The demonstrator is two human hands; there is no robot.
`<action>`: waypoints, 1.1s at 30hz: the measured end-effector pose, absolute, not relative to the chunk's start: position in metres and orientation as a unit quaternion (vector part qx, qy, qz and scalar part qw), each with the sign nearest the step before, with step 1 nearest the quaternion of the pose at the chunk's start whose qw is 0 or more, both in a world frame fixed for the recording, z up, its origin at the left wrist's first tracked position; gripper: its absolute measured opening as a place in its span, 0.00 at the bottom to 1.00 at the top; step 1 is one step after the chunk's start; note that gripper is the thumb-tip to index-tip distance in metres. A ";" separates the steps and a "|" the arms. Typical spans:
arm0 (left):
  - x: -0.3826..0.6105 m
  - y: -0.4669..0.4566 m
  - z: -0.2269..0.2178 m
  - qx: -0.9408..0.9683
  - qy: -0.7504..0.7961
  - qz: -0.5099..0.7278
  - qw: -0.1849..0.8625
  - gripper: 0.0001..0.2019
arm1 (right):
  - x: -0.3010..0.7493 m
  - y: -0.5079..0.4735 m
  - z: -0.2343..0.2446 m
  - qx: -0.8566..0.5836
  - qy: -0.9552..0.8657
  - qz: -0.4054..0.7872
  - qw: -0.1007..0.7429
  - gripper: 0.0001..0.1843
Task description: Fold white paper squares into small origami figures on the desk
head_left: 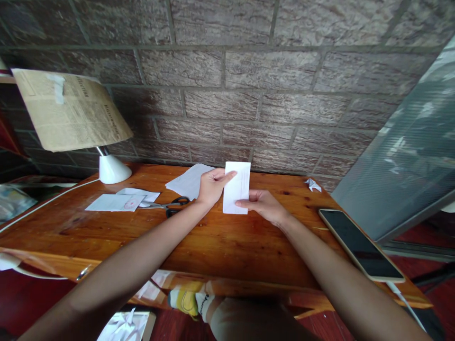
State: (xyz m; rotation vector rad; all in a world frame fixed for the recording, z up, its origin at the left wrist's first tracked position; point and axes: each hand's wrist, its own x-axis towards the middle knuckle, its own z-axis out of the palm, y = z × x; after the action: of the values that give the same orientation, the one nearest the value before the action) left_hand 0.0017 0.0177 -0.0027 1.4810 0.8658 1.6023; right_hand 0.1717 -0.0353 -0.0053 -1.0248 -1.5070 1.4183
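Observation:
A folded white paper strip (237, 187) stands upright above the wooden table (220, 241), held between both hands. My left hand (212, 185) pinches its left edge near the top, fingers closed on it. Lower down, my right hand (263, 204) grips its bottom right edge with thumb and fingers. Just behind my left hand a flat white sheet (189, 181) lies on the table. Black-handled scissors (169, 205) rest to the left of my left wrist.
A lamp (71, 113) with a paper shade stands at the back left, with white papers (119, 201) near its base. A phone (360, 245) lies by the table's right edge, and a small folded paper figure (313, 184) at the back right. A brick wall stands behind.

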 end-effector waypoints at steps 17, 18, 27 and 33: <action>-0.007 0.023 -0.007 0.651 0.284 0.467 0.527 0.19 | 0.184 -0.025 -0.002 -0.438 -0.539 0.521 0.497 0.23; -0.007 0.023 -0.007 0.646 0.286 0.473 0.527 0.19 | 0.184 -0.025 -0.002 -0.439 -0.542 0.519 0.495 0.23; -0.008 0.022 -0.003 0.597 0.294 0.504 0.550 0.22 | 0.182 -0.029 0.002 -0.460 -0.563 0.511 0.460 0.21; -0.006 0.022 -0.005 0.599 0.284 0.507 0.551 0.20 | 0.184 -0.028 0.000 -0.460 -0.556 0.523 0.454 0.20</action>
State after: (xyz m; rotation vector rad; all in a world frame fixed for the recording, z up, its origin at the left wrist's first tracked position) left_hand -0.0061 0.0217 -0.0050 1.4170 0.6711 1.1996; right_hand 0.1840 -0.0278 0.0005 -1.1356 -1.3715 1.2895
